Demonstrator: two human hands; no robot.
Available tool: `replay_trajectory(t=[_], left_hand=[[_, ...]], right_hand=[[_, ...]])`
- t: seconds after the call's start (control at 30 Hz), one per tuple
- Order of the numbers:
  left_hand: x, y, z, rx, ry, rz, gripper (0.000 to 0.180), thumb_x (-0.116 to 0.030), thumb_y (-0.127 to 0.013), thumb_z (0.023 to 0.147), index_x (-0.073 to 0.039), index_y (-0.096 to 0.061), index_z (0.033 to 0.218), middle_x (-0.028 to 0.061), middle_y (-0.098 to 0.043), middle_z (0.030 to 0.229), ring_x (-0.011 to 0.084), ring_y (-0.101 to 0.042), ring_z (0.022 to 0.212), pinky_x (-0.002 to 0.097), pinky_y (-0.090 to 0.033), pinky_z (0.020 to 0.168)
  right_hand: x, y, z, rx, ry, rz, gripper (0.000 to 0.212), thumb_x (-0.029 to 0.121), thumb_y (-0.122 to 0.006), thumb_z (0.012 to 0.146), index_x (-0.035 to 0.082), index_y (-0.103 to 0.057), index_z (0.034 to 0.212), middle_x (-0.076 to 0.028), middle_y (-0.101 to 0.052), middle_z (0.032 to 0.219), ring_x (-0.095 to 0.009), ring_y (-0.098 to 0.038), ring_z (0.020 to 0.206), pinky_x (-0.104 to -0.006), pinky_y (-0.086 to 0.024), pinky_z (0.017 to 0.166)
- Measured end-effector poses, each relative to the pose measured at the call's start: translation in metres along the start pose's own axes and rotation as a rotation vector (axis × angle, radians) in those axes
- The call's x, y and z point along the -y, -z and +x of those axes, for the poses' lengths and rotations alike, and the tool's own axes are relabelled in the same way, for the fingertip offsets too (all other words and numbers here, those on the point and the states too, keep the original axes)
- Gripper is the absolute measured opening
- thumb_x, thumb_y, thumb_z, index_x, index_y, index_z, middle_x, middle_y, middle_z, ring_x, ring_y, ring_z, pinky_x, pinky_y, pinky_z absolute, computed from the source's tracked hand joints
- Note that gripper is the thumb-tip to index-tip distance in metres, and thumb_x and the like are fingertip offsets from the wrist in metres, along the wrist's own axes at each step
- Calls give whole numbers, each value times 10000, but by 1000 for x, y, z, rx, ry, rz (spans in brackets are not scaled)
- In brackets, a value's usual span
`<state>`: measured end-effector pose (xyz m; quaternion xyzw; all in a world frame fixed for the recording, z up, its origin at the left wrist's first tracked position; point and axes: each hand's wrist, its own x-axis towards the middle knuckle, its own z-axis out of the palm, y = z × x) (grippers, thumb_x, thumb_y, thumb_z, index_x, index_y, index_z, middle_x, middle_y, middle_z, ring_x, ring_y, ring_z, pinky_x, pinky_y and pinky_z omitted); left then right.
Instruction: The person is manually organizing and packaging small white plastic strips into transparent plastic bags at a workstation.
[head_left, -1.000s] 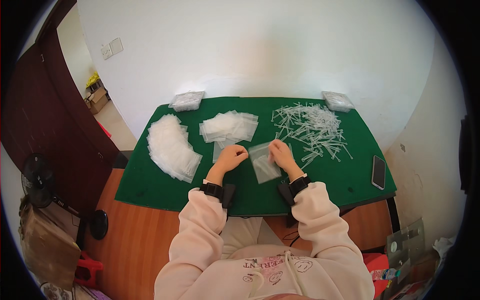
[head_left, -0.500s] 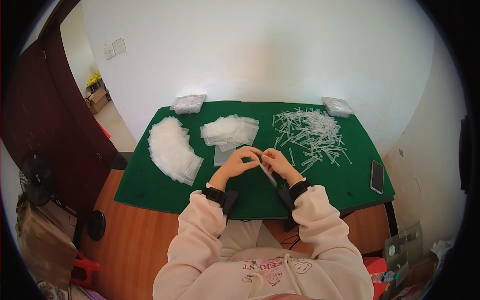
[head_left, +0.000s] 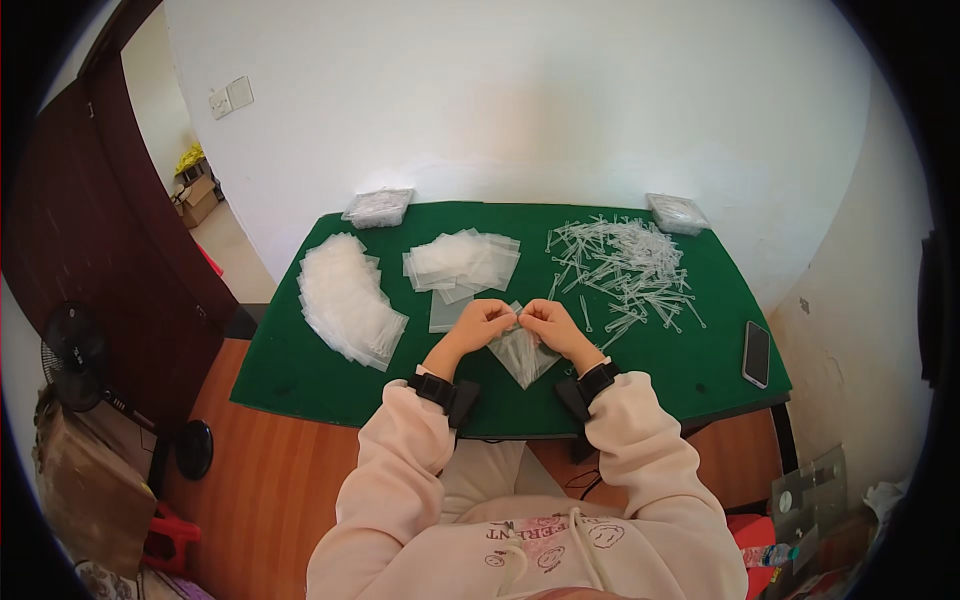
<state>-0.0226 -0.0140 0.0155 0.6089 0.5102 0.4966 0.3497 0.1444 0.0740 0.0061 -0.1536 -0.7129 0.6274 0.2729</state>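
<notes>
A small clear plastic bag (head_left: 524, 362) hangs between my hands over the near middle of the table, one corner pointing toward me. My left hand (head_left: 484, 320) pinches its upper edge, and my right hand (head_left: 550, 325) pinches the same edge right beside it. What lies inside the bag is too faint to make out. Beyond my left hand are loose flat clear bags (head_left: 462, 262). To the far right of my hands spreads a pile of thin clear plastic sticks with looped ends (head_left: 625, 265).
A fanned stack of clear bags (head_left: 345, 300) covers the green table's left side. Clear plastic boxes stand at the back left (head_left: 380, 207) and back right (head_left: 677, 213). A phone (head_left: 756, 353) lies by the right edge. The wall rises directly behind the green tabletop (head_left: 330, 395).
The bag, seen nearly edge-on before, now spreads flat and faces up between my hands. Both hands have turned, their fingertips now close together on its upper edge.
</notes>
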Motion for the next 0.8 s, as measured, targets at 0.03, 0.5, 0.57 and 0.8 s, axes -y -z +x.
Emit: replay_trajectory(t=[0.03,0.5,0.57,0.8], left_hand=[[1,0,0,-13,17,-9,171,-177,-601,808,-9,-597,774,-9,-558,642,57,-494,574,209,-392,518],[18,2,3,61,19,-2,162,-167,-603,802,-7,-601,777,-12,-540,638,59,-466,571,212,-382,522],[19,-3,4,91,-37,-10,162,-167,-607,805,-7,-604,783,-17,-531,635,55,-457,578,212,-375,524],[21,0,5,51,13,82,170,-177,-611,813,-7,-607,805,-5,-536,643,59,-447,584,226,-372,530]], right_hand=[[0,0,0,0,0,1,122,115,-564,843,31,-526,763,33,-490,610,-40,-437,498,-193,-355,453],[-2,1,0,-63,7,-61,112,115,-580,809,37,-542,737,35,-492,595,-38,-431,486,-190,-339,446],[-4,1,1,-57,47,-97,116,113,-576,814,37,-540,733,36,-495,600,-34,-433,496,-185,-340,455],[-13,10,5,-160,-2,-181,155,166,-632,777,29,-569,743,3,-529,600,-51,-466,530,-201,-361,482]])
